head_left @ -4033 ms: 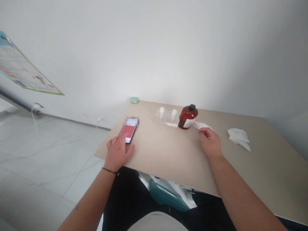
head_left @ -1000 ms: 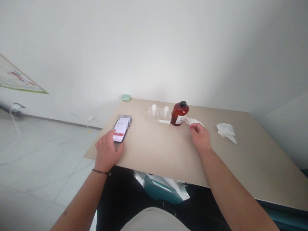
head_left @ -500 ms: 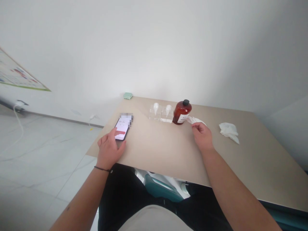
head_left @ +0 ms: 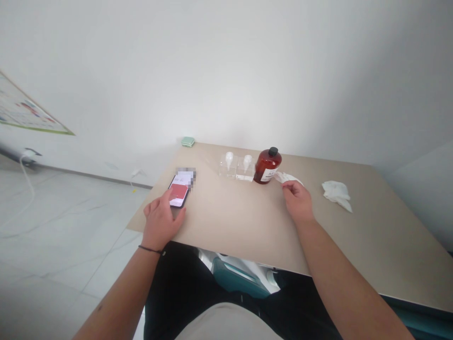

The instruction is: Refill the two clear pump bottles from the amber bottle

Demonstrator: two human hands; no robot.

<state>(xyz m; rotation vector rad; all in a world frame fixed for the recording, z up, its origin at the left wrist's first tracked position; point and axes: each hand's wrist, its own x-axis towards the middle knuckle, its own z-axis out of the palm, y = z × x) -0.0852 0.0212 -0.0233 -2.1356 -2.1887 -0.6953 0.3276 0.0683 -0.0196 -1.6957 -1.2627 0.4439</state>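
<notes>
My left hand (head_left: 161,217) rests at the table's left side with its fingers apart. Its index finger touches the lower left of a phone (head_left: 180,191), which lies flat and shows a large red area on its screen. At the right, my right hand (head_left: 297,199) is closed in a pinch on a white tissue (head_left: 290,178), part of which sticks out behind the fingers. Just left of that tissue stands a brown bottle (head_left: 264,166) with a black cap and white label, upright. Two clear square pump bottles (head_left: 227,167) stand beside it, holding clear liquid.
A crumpled white tissue (head_left: 336,192) lies on the table (head_left: 226,217) right of my right hand. A small green case (head_left: 188,141) sits at the far left corner. The wall rises directly behind the table, and my legs are under its front edge.
On the phone screen the red area has grown from a narrow bar into a larger block. Both hands and the bottles have stayed where they were.
</notes>
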